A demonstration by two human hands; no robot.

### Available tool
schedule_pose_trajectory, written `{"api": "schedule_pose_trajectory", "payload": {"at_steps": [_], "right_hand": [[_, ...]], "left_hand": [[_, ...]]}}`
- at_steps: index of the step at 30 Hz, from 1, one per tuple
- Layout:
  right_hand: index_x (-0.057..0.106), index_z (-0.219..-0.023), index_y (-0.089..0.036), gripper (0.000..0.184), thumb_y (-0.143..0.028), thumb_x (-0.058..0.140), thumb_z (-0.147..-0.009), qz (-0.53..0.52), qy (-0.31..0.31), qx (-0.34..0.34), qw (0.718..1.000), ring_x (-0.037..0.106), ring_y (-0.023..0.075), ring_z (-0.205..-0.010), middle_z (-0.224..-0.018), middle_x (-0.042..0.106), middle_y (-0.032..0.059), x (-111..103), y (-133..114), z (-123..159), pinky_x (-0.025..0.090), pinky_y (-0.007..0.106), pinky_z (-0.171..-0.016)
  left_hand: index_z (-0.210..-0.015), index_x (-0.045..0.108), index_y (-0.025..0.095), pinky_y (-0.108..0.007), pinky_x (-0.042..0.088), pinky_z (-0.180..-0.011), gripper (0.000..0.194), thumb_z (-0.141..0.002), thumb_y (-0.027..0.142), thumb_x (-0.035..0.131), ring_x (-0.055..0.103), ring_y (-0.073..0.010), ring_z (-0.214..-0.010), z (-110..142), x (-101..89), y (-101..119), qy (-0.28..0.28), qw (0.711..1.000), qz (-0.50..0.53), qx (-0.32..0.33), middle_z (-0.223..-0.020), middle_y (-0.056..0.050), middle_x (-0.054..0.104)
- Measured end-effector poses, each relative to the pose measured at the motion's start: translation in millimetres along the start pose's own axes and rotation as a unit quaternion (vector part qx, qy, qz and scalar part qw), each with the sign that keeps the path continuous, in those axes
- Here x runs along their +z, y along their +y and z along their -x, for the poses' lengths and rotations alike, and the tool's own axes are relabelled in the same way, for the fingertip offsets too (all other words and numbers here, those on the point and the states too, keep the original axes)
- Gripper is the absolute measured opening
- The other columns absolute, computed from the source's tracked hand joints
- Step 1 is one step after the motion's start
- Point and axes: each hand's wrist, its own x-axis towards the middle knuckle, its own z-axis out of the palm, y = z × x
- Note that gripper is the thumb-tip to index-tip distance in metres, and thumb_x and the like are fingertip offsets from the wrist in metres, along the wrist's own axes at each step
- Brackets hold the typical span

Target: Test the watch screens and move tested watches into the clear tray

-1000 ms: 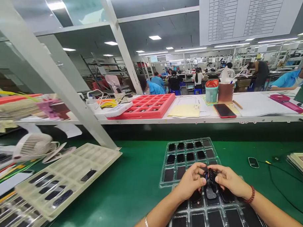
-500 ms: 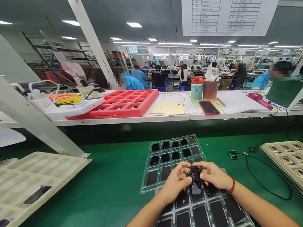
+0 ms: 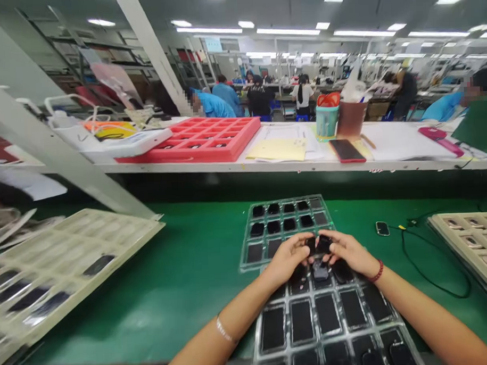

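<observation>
Small black plastic pieces (image 3: 317,245) are pinched between the fingertips of both hands, just above a clear plastic blister tray (image 3: 284,198) of black rectangular parts, which rests on a green bench mat (image 3: 200,312). The left hand (image 3: 288,258) and right hand (image 3: 350,253) are close together, clamped on the pieces. A cream compartment tray (image 3: 70,263) lies well to the left, and a second cream tray (image 3: 469,244) lies to the right.

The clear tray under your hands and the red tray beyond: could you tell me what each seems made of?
The clear tray looks like thin, glossy moulded plastic, with light glinting on its ridges. The red tray looks like thicker, duller plastic, though foam is possible.
</observation>
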Motion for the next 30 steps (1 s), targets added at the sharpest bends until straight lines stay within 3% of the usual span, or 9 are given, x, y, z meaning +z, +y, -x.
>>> {"api": "schedule_pose_trajectory", "payload": {"at_steps": [2, 7, 10, 16, 20, 23, 25, 27, 30], "right_hand": [[0.054, -0.134, -0.022, 0.053, -0.042, 0.064, -0.086, -0.009, 0.015, 0.009, 1.0, 0.071, 0.0198, -0.084, -0.114, 0.067, 0.0111, -1.9, -1.6, 0.8, 0.059, 0.033, -0.069], [0.056, -0.13, -0.021, 0.047, -0.028, 0.064, -0.085, 0.035, -0.009, 0.019, 0.999, 0.07, 0.0188, -0.081, -0.103, 0.071, 0.0086, -3.0, -3.8, 2.1, 0.059, 0.033, -0.071], [0.06, -0.123, -0.019, 0.039, -0.026, 0.062, -0.085, 0.061, -0.01, 0.018, 0.998, 0.07, 0.0186, -0.074, -0.092, 0.071, 0.0071, -1.3, -6.6, 4.1, 0.059, 0.033, -0.066], [0.059, -0.124, -0.019, 0.042, -0.023, 0.062, -0.082, 0.07, -0.024, 0.015, 0.997, 0.07, 0.021, -0.08, -0.093, 0.071, 0.0066, 0.0, -10.7, 5.9, 0.058, 0.035, -0.069], [0.056, -0.124, -0.018, 0.041, -0.031, 0.062, -0.086, 0.076, -0.015, 0.024, 0.997, 0.07, 0.0206, -0.077, -0.093, 0.071, 0.0077, 2.0, -12.4, 3.9, 0.058, 0.036, -0.069], [0.057, -0.111, -0.018, 0.031, -0.039, 0.059, -0.088, 0.086, 0.024, 0.006, 0.996, 0.07, 0.0207, -0.078, -0.097, 0.072, 0.0098, -4.5, -18.2, 1.5, 0.057, 0.037, -0.07], [0.06, -0.1, -0.018, 0.024, -0.04, 0.058, -0.088, 0.151, 0.084, -0.026, 0.985, 0.069, 0.0226, -0.087, -0.097, 0.072, 0.0102, -16.8, -24.6, 3.3, 0.054, 0.039, -0.078], [0.064, -0.093, -0.019, 0.022, -0.039, 0.059, -0.087, 0.254, 0.149, -0.044, 0.955, 0.066, 0.0238, -0.093, -0.097, 0.071, 0.0095, -33.5, -31.6, 10.2, 0.051, 0.039, -0.083], [0.067, -0.092, -0.02, 0.021, -0.037, 0.06, -0.085, 0.383, 0.155, -0.011, 0.911, 0.064, 0.0222, -0.081, -0.09, 0.07, 0.0065, -56.4, -39.3, 26.2, 0.05, 0.038, -0.076]], "left_hand": [[-0.118, 0.055, 0.017, -0.026, 0.05, -0.066, 0.048, -0.078, 0.039, 0.07, 0.064, -0.0143, -0.078, 0.4, 1.3, 1.8, 0.014, 1.0, 0.006, 0.0, -0.107, -0.01, 0.064], [-0.111, 0.056, 0.016, -0.027, 0.05, -0.071, 0.043, -0.071, 0.018, 0.071, 0.066, -0.0139, -0.077, 1.7, 3.1, 3.7, 0.017, 0.999, 0.011, -0.038, -0.102, -0.008, 0.067], [-0.102, 0.057, 0.015, -0.028, 0.051, -0.071, 0.032, -0.071, 0.017, 0.069, 0.062, -0.0102, -0.066, 2.5, 4.0, 3.2, 0.017, 0.999, 0.006, -0.036, -0.093, -0.005, 0.067], [-0.102, 0.057, 0.015, -0.029, 0.051, -0.073, 0.036, -0.068, 0.014, 0.069, 0.062, -0.0106, -0.069, 2.9, 4.0, 1.2, 0.009, 1.0, 0.006, -0.028, -0.093, -0.005, 0.067], [-0.106, 0.056, 0.016, -0.023, 0.046, -0.06, 0.035, -0.074, 0.023, 0.068, 0.063, -0.0114, -0.066, 0.3, 3.4, 1.4, 0.008, 0.999, -0.025, -0.033, -0.09, -0.005, 0.067], [-0.106, 0.056, 0.015, -0.022, 0.041, -0.053, 0.032, -0.078, 0.028, 0.064, 0.063, -0.0126, -0.063, -1.3, -3.3, 4.9, 0.03, 0.998, -0.053, -0.029, -0.085, -0.004, 0.067], [-0.102, 0.057, 0.014, -0.022, 0.042, -0.056, 0.027, -0.079, 0.028, 0.061, 0.063, -0.0135, -0.067, 2.8, -13.0, 9.6, 0.06, 0.994, -0.088, -0.018, -0.085, -0.005, 0.067], [-0.098, 0.058, 0.014, -0.023, 0.044, -0.062, 0.023, -0.079, 0.027, 0.061, 0.063, -0.0142, -0.075, 13.0, -26.3, 14.6, 0.09, 0.986, -0.142, 0.0, -0.089, -0.006, 0.068], [-0.095, 0.061, 0.014, -0.025, 0.046, -0.068, 0.021, -0.08, 0.029, 0.061, 0.06, -0.0139, -0.077, 33.7, -47.3, 19.0, 0.128, 0.965, -0.228, 0.012, -0.092, -0.005, 0.067]]}}
